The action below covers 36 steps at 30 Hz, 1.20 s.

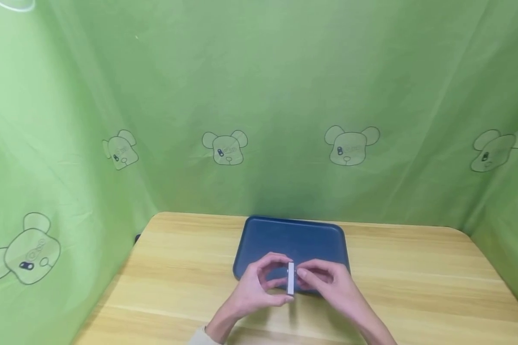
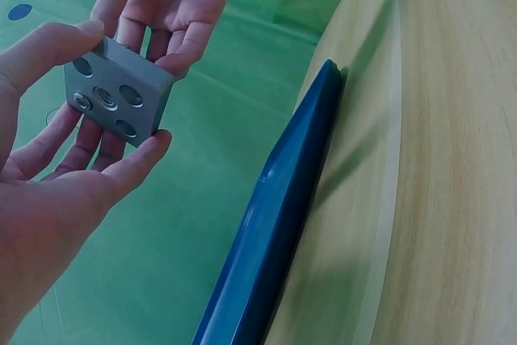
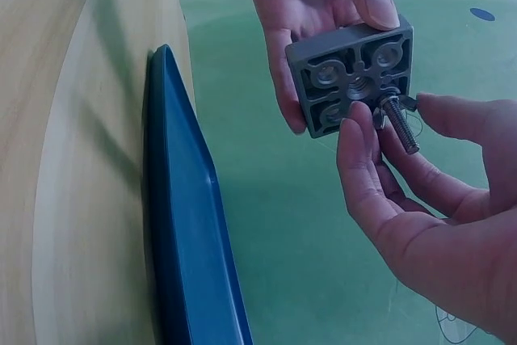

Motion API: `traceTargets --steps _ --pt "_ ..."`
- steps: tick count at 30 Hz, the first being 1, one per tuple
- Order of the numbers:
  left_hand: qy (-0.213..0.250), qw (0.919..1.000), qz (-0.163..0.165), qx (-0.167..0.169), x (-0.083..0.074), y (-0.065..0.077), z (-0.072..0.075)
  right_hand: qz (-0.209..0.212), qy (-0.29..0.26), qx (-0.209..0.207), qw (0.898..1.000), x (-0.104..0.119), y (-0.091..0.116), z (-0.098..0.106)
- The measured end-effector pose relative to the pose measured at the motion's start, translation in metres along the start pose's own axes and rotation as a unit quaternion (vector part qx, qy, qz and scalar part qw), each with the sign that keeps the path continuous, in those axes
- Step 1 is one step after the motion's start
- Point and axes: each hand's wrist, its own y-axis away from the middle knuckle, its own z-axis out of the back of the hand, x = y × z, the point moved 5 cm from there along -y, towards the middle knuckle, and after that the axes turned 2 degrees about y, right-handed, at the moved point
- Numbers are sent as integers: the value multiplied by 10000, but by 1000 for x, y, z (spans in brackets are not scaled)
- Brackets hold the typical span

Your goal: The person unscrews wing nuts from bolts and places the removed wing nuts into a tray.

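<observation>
Upright between both hands is a square grey plate (image 1: 291,280) with several round holes. My left hand (image 1: 255,287) grips it by opposite edges, thumb on one side and fingers on the other. In the right wrist view, a threaded bolt (image 3: 402,128) sticks out from the plate's ribbed face near one corner. A wing nut (image 3: 381,114) sits on the bolt close to that face. My right hand (image 1: 333,283) pinches the wing nut between thumb and fingertips. The left wrist view shows the plate's smoother face, where the bolt's round head (image 2: 82,101) sits in a corner hole.
A dark blue tray (image 1: 295,239) with a raised rim lies on the wooden table (image 1: 190,268), beneath and beyond the hands. Green curtains (image 1: 285,86) printed with bear heads enclose the table at the back and on both sides.
</observation>
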Motion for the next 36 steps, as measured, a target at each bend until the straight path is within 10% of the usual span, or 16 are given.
traceTargets --steps 36 --pt "73 9999 117 -67 0 -1 2 286 76 -353 9989 -2 -1 -6"
